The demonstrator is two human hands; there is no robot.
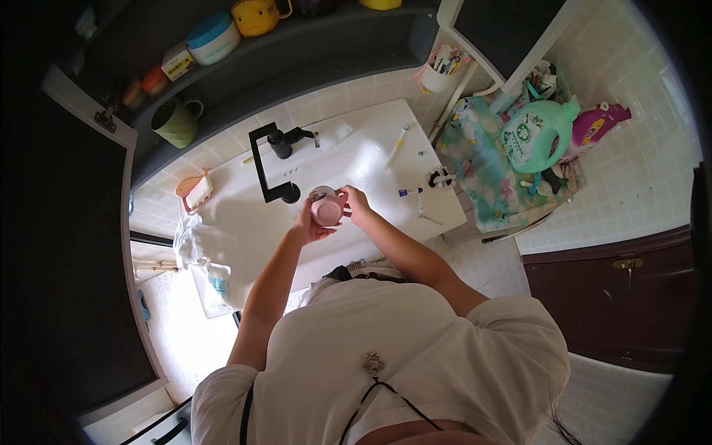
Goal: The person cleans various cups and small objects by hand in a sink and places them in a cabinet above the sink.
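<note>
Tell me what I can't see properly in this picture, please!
In the head view:
Parts of the pink cup's sides: covered by the left hand and right hand.
The yellow thing on the shelf: cut off by the top edge.
Part of the purple package: behind the green bottle.
The pendant's fine pattern: too small to make out.

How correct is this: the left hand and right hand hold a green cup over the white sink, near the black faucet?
The colour is wrong: the head view shows a pink cup. The left hand and right hand hold it over the white sink, near the black faucet.
</note>
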